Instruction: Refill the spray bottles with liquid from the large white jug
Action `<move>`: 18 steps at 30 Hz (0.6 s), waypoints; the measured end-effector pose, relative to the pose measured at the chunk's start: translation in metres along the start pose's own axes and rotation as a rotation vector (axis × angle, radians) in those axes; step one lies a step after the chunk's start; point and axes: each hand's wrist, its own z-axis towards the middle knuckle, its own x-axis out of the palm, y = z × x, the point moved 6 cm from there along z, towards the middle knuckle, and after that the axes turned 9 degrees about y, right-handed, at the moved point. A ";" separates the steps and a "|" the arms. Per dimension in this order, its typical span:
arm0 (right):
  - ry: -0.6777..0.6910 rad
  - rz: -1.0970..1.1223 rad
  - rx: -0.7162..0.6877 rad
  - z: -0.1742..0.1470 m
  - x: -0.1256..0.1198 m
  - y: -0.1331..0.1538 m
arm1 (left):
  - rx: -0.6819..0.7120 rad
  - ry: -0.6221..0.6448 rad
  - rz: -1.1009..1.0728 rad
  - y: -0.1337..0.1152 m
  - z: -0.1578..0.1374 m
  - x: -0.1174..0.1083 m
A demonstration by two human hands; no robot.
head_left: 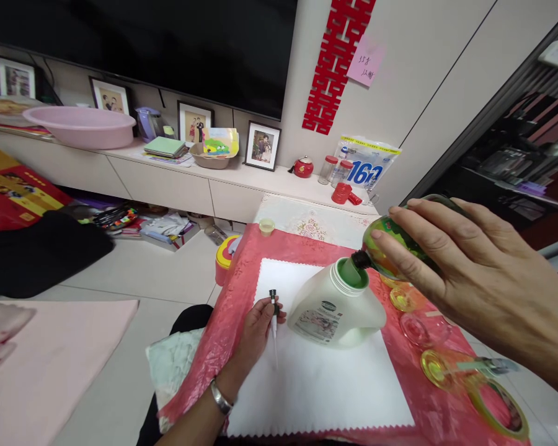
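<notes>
My right hand (465, 254) grips a green bottle (385, 243), tilted with its dark neck at the open mouth of a pale green detergent jug (328, 310). Whether liquid runs out of the bottle cannot be made out. The jug stands upright on a white scalloped-edge mat (344, 390), its cap off and a green rim showing inside. Left of the jug, my left hand (258, 322) pinches a small pump head (273, 310) with a black top, white body and thin clear tube pointing down.
A red plastic cover (204, 365) lies over the table. Along its right side are a yellow tape roll (500, 406) and clear yellow and pink holders (413, 328). A small pale cup (266, 227) sits at the far left corner. Behind stands a low cabinet (167, 186) with framed photos.
</notes>
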 end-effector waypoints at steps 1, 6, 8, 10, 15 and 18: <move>0.005 -0.003 -0.001 0.000 0.000 0.000 | 0.000 0.000 0.001 0.000 0.000 0.000; 0.003 -0.010 -0.008 0.001 0.000 0.000 | -0.004 0.000 0.005 0.000 0.000 0.001; -0.003 -0.009 -0.009 0.002 -0.001 0.000 | -0.006 -0.001 0.000 0.000 0.000 0.001; -0.004 -0.010 -0.001 0.002 -0.002 0.001 | -0.007 0.004 -0.002 0.000 0.000 0.001; -0.022 -0.006 -0.005 0.003 -0.005 0.002 | -0.002 0.009 0.004 -0.002 -0.002 0.002; -0.024 -0.005 0.005 0.002 -0.005 0.001 | 0.000 0.009 0.010 -0.002 -0.002 0.003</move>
